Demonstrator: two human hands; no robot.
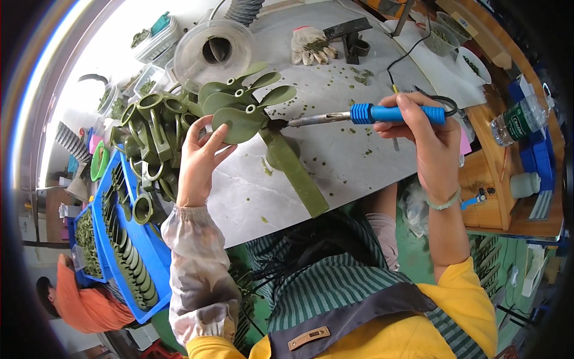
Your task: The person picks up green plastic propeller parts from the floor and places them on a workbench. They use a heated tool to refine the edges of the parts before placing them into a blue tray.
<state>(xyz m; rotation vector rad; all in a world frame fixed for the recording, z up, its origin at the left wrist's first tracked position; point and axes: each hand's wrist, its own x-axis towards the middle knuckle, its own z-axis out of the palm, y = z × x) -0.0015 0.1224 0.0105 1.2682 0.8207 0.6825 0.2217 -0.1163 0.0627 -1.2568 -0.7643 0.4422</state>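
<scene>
A green wax part with a long flat bar (298, 172) and several rounded blades (237, 124) with small ringed holes lies over the grey tabletop (251, 197). My left hand (204, 157) holds the nearest blade between thumb and fingers. My right hand (423, 130) grips the blue handle of a soldering iron (397, 114), whose dark tip rests at the joint where the blades meet the bar. The exact contact under the tip is hidden. Beside my left hand several green ring-ended parts (154, 130) lie piled together.
A clear plastic funnel (215, 49) joins a grey hose at the top. Stained work gloves (311, 45) and black metal pieces (354, 40) lie behind. Green crumbs dot the table. Blue crates (139, 251) with green parts stand left, near a person in orange (92, 300). A plastic bottle (515, 121) is right.
</scene>
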